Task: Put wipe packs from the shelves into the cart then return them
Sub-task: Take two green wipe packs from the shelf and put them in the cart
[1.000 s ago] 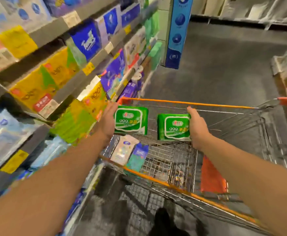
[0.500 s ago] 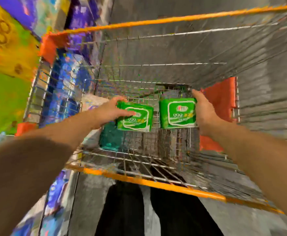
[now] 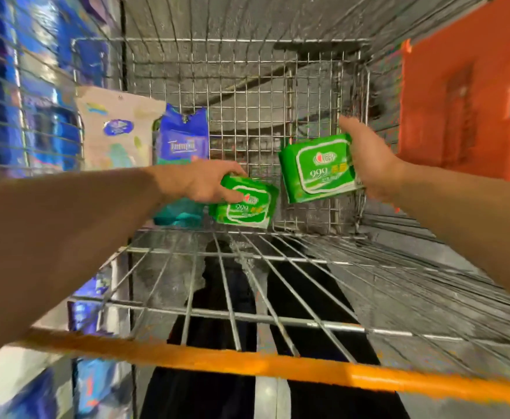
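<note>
Both hands are reaching down into the cart (image 3: pixel 247 80), each gripping a green wipe pack: the left hand (image 3: pixel 201 181) is holding its pack (image 3: pixel 244 205) lower, nearer the mesh floor; the right hand (image 3: pixel 368 160) is keeping its pack (image 3: pixel 318 169) higher

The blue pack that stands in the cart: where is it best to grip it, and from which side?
Probably by its upper part, coming from above. The blue pack stands upright against the beige pack, and the left hand crosses its lower part, so only the top is free.
</note>
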`<control>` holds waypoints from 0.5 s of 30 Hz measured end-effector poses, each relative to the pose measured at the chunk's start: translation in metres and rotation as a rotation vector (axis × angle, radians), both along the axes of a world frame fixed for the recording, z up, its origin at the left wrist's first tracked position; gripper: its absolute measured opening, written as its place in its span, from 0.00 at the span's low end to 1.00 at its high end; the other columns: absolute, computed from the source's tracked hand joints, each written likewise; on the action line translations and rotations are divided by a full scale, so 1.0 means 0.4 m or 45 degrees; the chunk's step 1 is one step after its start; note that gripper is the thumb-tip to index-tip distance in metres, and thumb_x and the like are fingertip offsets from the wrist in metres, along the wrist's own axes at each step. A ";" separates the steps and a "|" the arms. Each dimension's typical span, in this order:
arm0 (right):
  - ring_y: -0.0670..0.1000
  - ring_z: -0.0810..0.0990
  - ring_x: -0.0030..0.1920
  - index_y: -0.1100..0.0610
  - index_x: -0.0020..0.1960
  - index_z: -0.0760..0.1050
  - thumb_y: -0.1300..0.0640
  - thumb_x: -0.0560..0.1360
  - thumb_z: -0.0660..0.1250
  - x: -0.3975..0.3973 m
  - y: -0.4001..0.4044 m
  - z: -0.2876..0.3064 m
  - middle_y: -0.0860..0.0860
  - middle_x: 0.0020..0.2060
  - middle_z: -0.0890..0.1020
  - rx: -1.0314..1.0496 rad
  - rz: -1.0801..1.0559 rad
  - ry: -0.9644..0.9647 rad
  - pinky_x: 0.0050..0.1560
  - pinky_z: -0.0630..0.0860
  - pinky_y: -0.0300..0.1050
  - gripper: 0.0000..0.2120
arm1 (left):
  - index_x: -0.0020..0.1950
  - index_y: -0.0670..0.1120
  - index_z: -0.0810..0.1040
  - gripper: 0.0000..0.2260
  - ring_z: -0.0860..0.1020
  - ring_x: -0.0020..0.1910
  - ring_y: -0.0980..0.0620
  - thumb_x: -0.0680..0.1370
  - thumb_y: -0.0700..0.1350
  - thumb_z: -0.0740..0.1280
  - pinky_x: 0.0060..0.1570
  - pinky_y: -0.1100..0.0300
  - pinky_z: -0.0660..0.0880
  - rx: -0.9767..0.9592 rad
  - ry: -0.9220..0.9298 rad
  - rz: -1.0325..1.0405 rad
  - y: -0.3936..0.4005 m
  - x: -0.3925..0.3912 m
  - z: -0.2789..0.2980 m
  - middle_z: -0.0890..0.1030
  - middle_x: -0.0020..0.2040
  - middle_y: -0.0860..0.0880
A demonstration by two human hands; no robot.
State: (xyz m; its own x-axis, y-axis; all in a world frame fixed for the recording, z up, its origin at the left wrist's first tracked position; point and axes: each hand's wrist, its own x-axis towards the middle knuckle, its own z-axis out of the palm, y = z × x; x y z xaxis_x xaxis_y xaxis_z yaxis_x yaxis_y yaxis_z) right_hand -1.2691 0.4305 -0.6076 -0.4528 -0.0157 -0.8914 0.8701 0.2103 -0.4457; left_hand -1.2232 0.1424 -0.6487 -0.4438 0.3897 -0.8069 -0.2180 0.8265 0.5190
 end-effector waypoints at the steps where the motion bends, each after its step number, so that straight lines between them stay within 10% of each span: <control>1: 0.59 0.81 0.64 0.51 0.68 0.77 0.28 0.68 0.63 0.002 -0.010 0.003 0.53 0.61 0.84 0.003 0.002 -0.008 0.74 0.66 0.66 0.37 | 0.69 0.53 0.73 0.24 0.81 0.56 0.47 0.76 0.59 0.72 0.61 0.49 0.78 -0.020 0.062 -0.115 0.001 -0.004 0.001 0.82 0.60 0.49; 4: 0.55 0.87 0.49 0.53 0.55 0.79 0.35 0.80 0.56 0.006 -0.028 0.001 0.52 0.42 0.88 0.010 0.017 0.049 0.68 0.75 0.60 0.24 | 0.70 0.51 0.72 0.22 0.77 0.59 0.44 0.79 0.58 0.68 0.61 0.48 0.75 -0.110 0.297 -0.485 0.009 -0.017 0.014 0.81 0.61 0.46; 10: 0.54 0.89 0.49 0.49 0.72 0.71 0.33 0.81 0.55 0.007 -0.035 0.016 0.52 0.47 0.89 -0.081 0.129 0.067 0.56 0.79 0.53 0.28 | 0.71 0.59 0.70 0.24 0.66 0.68 0.47 0.79 0.69 0.56 0.65 0.43 0.61 -0.461 0.487 -1.115 -0.027 -0.045 0.034 0.79 0.62 0.50; 15: 0.52 0.87 0.45 0.57 0.55 0.80 0.48 0.78 0.69 0.017 -0.043 0.039 0.52 0.44 0.89 -0.242 0.277 -0.084 0.49 0.82 0.45 0.14 | 0.72 0.57 0.73 0.24 0.68 0.69 0.47 0.81 0.66 0.56 0.65 0.43 0.66 -0.346 0.531 -0.984 -0.056 -0.033 0.041 0.77 0.67 0.51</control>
